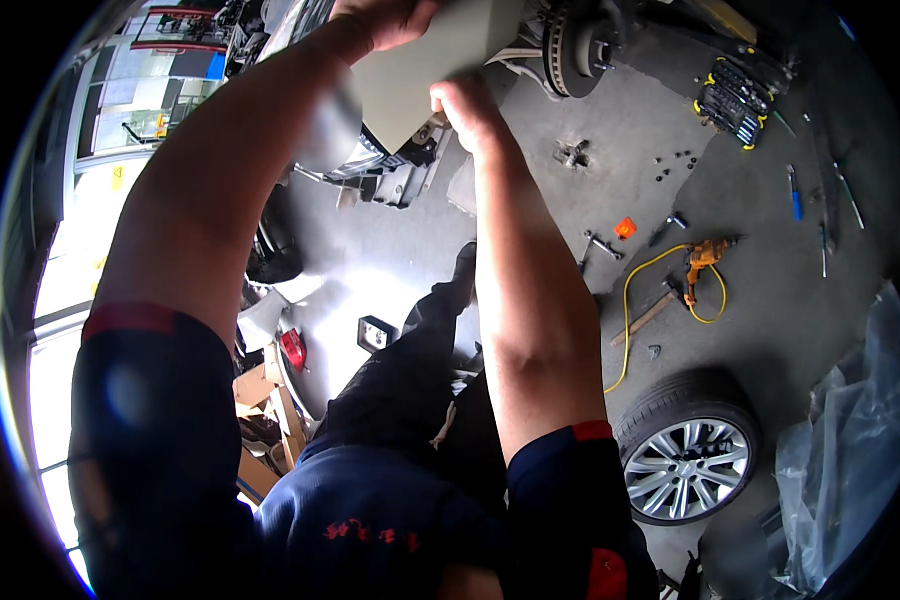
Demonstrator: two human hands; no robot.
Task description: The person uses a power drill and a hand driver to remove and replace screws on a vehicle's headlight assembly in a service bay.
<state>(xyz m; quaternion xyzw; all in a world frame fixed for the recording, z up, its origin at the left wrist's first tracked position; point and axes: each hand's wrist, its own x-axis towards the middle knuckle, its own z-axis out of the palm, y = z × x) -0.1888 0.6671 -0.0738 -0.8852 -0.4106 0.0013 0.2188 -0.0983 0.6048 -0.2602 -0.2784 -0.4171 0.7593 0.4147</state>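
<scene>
Up at twelve o'clock, the grey-beige body panel runs off the top edge, so its full shape can't be made out. The left hand has its grip wrapped over the panel's upper left part, fingers curled shut on it, though the hand is cut by the frame's rim. The right hand is clamped on the panel's lower right edge, fist closed, knuckles toward the camera.

Both arms stretch straight up and away from the body, the left forearm sweeping in from eight o'clock, the right rising from five o'clock, nearly parallel with a narrow gap between them.

Just beside the panel at one o'clock sits a bare brake disc. The concrete floor opens out to the right, with a clear patch just past the right forearm. Farther out at three o'clock lie an orange power drill with its yellow cord looping across the floor, and a socket set at two o'clock. A loose wheel lies flat at four o'clock, clear plastic sheeting bunched beside it.

Behind the left arm, whatever is under the panel is largely hidden; small parts scattered near two o'clock are too small to identify.
</scene>
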